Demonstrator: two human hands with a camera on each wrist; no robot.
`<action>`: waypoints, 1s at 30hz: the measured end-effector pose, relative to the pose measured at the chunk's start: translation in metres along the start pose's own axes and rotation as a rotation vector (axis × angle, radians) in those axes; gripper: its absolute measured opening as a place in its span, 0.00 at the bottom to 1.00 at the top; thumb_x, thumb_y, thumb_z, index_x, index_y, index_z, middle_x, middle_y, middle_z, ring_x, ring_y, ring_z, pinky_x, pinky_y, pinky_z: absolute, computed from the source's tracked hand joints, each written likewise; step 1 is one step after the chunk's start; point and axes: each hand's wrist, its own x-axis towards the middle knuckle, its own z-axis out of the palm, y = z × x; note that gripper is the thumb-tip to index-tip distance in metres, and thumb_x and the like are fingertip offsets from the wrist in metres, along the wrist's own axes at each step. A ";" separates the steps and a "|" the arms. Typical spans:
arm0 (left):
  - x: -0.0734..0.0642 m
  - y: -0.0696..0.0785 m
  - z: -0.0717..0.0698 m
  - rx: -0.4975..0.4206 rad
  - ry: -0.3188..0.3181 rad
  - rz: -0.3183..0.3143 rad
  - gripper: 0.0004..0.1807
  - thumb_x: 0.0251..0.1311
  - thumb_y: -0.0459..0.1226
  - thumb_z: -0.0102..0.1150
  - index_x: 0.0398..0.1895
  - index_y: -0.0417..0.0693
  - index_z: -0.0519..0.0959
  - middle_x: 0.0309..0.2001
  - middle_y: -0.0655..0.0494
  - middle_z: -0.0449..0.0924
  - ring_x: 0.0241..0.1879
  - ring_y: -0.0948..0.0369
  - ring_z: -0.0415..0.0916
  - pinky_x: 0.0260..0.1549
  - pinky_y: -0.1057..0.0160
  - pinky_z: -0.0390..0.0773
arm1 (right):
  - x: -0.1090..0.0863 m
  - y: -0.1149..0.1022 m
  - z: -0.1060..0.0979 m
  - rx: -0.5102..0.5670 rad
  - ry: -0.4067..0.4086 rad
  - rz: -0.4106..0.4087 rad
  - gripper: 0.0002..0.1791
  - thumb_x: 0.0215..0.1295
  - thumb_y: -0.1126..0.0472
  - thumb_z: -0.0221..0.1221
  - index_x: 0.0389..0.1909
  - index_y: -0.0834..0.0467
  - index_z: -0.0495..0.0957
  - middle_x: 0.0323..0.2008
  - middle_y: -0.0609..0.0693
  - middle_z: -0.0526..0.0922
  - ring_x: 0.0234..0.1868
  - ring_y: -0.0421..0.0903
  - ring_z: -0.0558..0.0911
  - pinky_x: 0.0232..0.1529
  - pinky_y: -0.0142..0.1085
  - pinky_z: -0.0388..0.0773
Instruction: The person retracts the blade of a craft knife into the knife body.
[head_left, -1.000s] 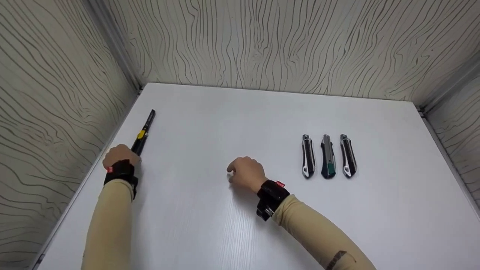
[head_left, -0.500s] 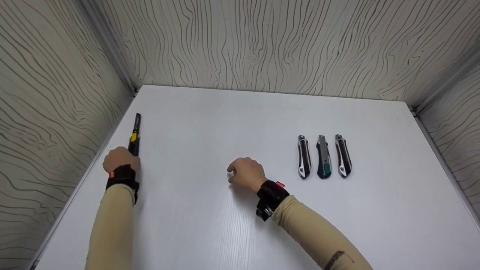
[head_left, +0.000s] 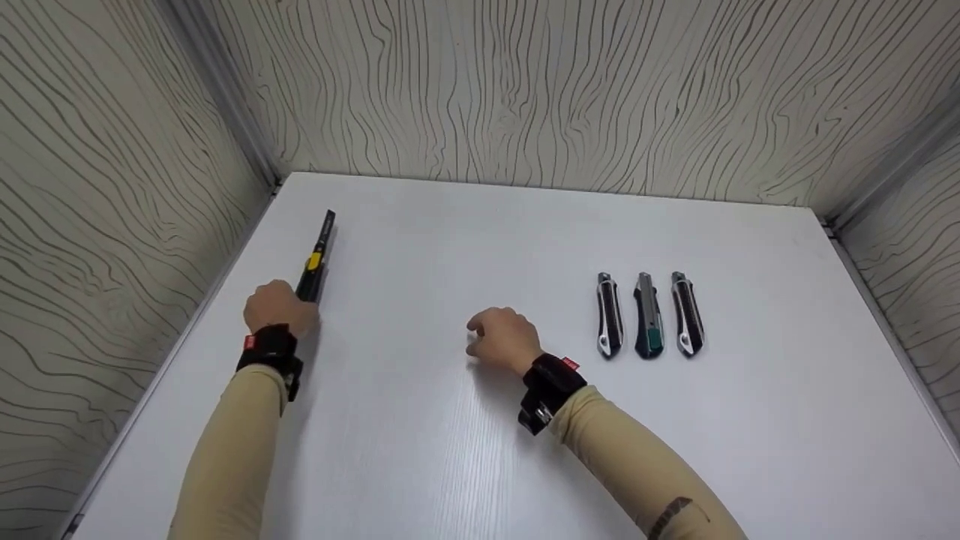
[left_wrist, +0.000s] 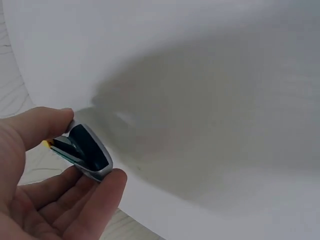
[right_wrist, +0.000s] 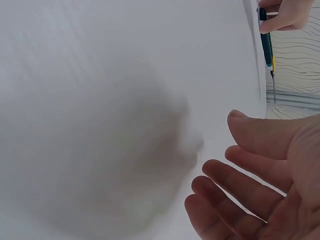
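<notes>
On the left side of the table, my left hand (head_left: 281, 309) grips a dark utility knife (head_left: 313, 262) with a yellow slider, its long black blade out and pointing away toward the back. The left wrist view shows the thumb and fingers pinching the knife's silver-edged end (left_wrist: 92, 150). Near the table's middle, my right hand (head_left: 506, 339) hovers with fingers loosely bent and nothing in them; the right wrist view shows its spread fingers (right_wrist: 245, 185) above their shadow.
To the right of my right hand, three utility knives lie in a row: a black and silver one (head_left: 610, 315), a grey and green one (head_left: 649, 315) and another black and silver one (head_left: 687, 313). Wood-patterned panels (head_left: 517, 90) wall in the white table (head_left: 420, 465).
The knife in my left hand first swung left to stand nearly straight, then moved right with its tip leaning right. My right hand has shifted slightly right. The three lying knives stay put.
</notes>
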 end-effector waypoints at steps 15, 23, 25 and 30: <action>-0.044 0.119 0.019 -0.063 -0.028 0.237 0.13 0.53 0.42 0.66 0.28 0.39 0.80 0.23 0.49 0.80 0.23 0.55 0.74 0.22 0.63 0.69 | -0.007 0.034 -0.025 0.010 0.090 0.084 0.21 0.58 0.55 0.65 0.53 0.56 0.81 0.46 0.54 0.86 0.47 0.53 0.84 0.46 0.48 0.80; -0.072 0.175 0.043 -0.104 -0.049 0.390 0.11 0.49 0.42 0.67 0.23 0.44 0.79 0.19 0.55 0.77 0.20 0.57 0.72 0.19 0.65 0.65 | -0.012 0.056 -0.051 -0.022 0.150 0.131 0.22 0.62 0.53 0.63 0.54 0.59 0.80 0.48 0.56 0.86 0.48 0.54 0.84 0.48 0.48 0.80; -0.079 0.186 0.048 -0.108 -0.060 0.421 0.11 0.49 0.42 0.67 0.22 0.44 0.78 0.18 0.56 0.75 0.19 0.58 0.71 0.18 0.65 0.64 | -0.014 0.062 -0.058 -0.018 0.163 0.131 0.22 0.63 0.53 0.62 0.55 0.60 0.80 0.48 0.57 0.86 0.49 0.54 0.84 0.49 0.48 0.79; -0.094 0.210 0.058 -0.121 -0.079 0.467 0.12 0.48 0.44 0.67 0.22 0.45 0.78 0.18 0.57 0.73 0.19 0.59 0.69 0.18 0.65 0.62 | -0.021 0.075 -0.069 0.065 0.189 0.162 0.24 0.65 0.51 0.60 0.56 0.62 0.78 0.49 0.59 0.85 0.50 0.55 0.84 0.51 0.49 0.79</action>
